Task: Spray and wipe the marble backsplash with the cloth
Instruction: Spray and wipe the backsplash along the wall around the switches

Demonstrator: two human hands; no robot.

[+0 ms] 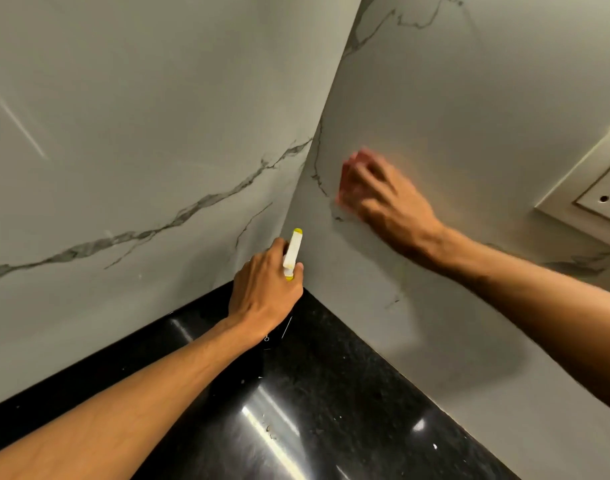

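The white marble backsplash [151,140] with grey veins meets in a corner above a black countertop. My left hand [262,292] grips a spray bottle [292,252] with a white and yellow head, its nozzle pointing up into the corner. My right hand [386,199] is pressed flat against the right-hand marble wall [469,98], blurred by motion. A reddish cloth [348,174] shows under its fingers, mostly hidden by the hand. The bottle's body is concealed behind my left hand.
A glossy black granite countertop [314,410] runs below both walls, with a few small specks on it. A white wall socket [594,188] is set into the right wall, just right of my right hand.
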